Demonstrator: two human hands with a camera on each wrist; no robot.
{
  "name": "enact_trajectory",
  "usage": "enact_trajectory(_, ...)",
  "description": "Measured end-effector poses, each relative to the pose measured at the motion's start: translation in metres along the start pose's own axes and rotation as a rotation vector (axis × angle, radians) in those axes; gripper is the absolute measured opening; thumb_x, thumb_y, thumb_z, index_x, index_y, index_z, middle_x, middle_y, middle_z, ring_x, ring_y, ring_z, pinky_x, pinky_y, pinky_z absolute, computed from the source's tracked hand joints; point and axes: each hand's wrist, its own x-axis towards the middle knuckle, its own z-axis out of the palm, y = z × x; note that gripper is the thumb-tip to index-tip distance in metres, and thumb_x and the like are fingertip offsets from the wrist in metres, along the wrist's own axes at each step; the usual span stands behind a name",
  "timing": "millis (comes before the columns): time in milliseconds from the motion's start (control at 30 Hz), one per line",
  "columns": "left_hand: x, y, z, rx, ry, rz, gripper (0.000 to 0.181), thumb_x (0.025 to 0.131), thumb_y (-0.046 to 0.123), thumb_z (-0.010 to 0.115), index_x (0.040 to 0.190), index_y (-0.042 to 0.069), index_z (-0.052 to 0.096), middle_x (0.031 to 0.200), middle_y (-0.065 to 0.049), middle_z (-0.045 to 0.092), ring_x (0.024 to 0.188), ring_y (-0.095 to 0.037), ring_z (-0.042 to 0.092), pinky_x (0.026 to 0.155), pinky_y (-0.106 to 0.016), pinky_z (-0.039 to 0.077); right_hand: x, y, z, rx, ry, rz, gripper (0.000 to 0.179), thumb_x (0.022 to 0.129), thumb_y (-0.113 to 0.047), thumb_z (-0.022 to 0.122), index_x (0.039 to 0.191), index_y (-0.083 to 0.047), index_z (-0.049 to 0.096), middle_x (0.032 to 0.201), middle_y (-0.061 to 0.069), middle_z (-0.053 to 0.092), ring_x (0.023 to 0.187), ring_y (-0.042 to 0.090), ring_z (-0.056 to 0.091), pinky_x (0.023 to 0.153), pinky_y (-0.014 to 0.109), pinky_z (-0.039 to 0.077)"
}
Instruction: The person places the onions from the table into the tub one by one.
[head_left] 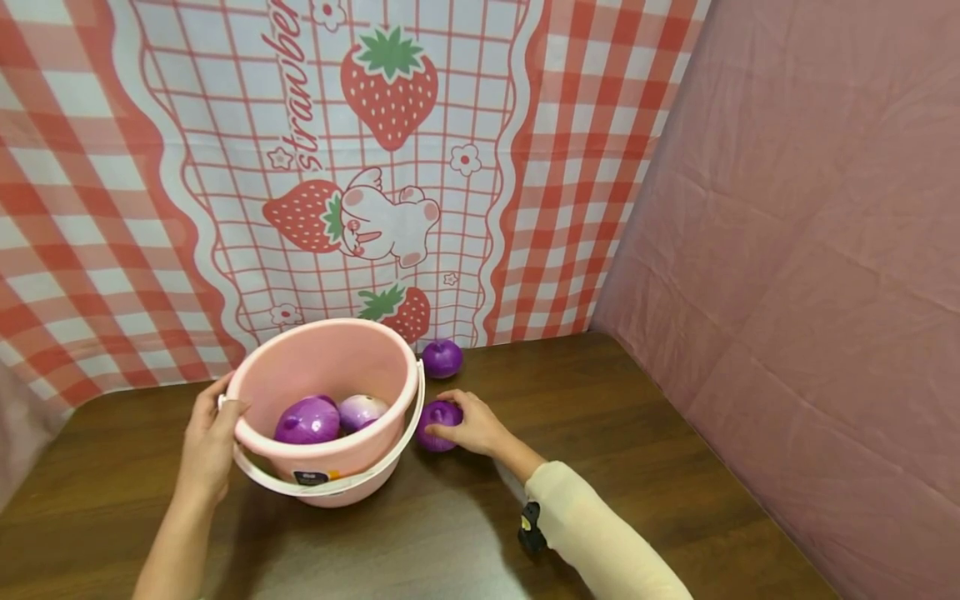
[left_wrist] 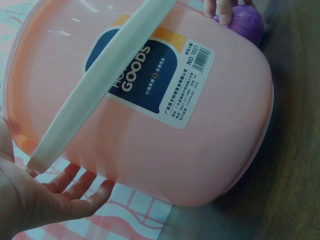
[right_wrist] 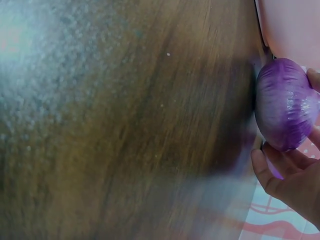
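A pink bucket [head_left: 330,358] stands at the left of the table, tilted toward me. My left hand [head_left: 208,442] holds its left rim, thumb over the edge and fingers along the outside. Inside lie a purple onion [head_left: 307,421] and a paler purple-and-white onion [head_left: 362,410], with parts of others partly hidden. Just right of the bucket, my right hand [head_left: 480,429] grips another purple onion [head_left: 431,437] between thumb and fingers. The right wrist view shows this onion [right_wrist: 284,105] close beside the bucket wall. Whether it touches the table I cannot tell.
One more purple onion [head_left: 442,358] sits behind, near the strawberry-print cloth [head_left: 465,217]. The bucket's white handle [left_wrist: 100,82] hangs down across its labelled front. A pink cloth [head_left: 795,208] borders the brown wooden table [head_left: 585,400] on the right.
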Motion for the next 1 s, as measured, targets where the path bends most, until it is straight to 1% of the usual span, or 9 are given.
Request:
enact_trajectory(133, 0.000, -0.001, 0.000, 0.003, 0.000, 0.000, 0.050, 0.093, 0.016, 0.048, 0.141, 0.007, 0.035, 0.115, 0.015, 0.044, 0.096, 0.005, 0.050, 0.078, -0.004, 0.045, 0.000, 0.000, 0.000, 0.009, -0.003, -0.002, 0.055, 0.075, -0.039, 0.074, 0.120, -0.011, 0.058, 0.113, 0.015, 0.058, 0.105, 0.026, 0.056, 0.089, 0.039, 0.049)
enact_trajectory(367, 0.001, 0.000, 0.000, 0.013, -0.001, -0.006, 0.050, 0.094, 0.016, 0.047, 0.142, 0.008, 0.035, 0.129, 0.004, 0.042, 0.098, 0.004, 0.048, 0.079, -0.004, 0.043, 0.000, 0.001, -0.004, 0.012, 0.000, 0.023, 0.056, 0.074, -0.042, 0.074, 0.120, -0.014, 0.058, 0.114, 0.014, 0.058, 0.105, 0.026, 0.056, 0.090, 0.039, 0.049)
enact_trajectory(633, 0.001, 0.000, 0.001, 0.023, 0.001, -0.015, 0.051, 0.094, 0.017, 0.047, 0.142, 0.008, 0.034, 0.133, -0.002, 0.040, 0.099, 0.004, 0.047, 0.080, -0.004, 0.043, 0.001, -0.001, -0.013, 0.009, 0.017, 0.025, 0.057, 0.075, -0.042, 0.074, 0.120, -0.013, 0.057, 0.113, 0.014, 0.058, 0.103, 0.026, 0.057, 0.088, 0.040, 0.050)
enact_trajectory(767, 0.001, 0.001, 0.001, 0.020, -0.001, -0.015, 0.052, 0.094, 0.017, 0.047, 0.142, 0.007, 0.034, 0.132, -0.001, 0.040, 0.097, 0.005, 0.048, 0.079, -0.004, 0.043, 0.003, 0.001, -0.017, 0.002, 0.031, 0.022, 0.056, 0.075, -0.042, 0.074, 0.120, -0.013, 0.057, 0.114, 0.015, 0.058, 0.105, 0.027, 0.057, 0.089, 0.041, 0.050)
enact_trajectory(1000, 0.000, 0.000, 0.000, 0.020, -0.002, -0.006, 0.051, 0.094, 0.017, 0.048, 0.142, 0.006, 0.034, 0.126, 0.006, 0.042, 0.095, 0.006, 0.049, 0.078, -0.004, 0.044, 0.006, 0.001, -0.028, -0.010, 0.067, 0.027, 0.058, 0.075, -0.042, 0.074, 0.121, -0.012, 0.057, 0.116, 0.015, 0.058, 0.107, 0.028, 0.056, 0.090, 0.043, 0.050)
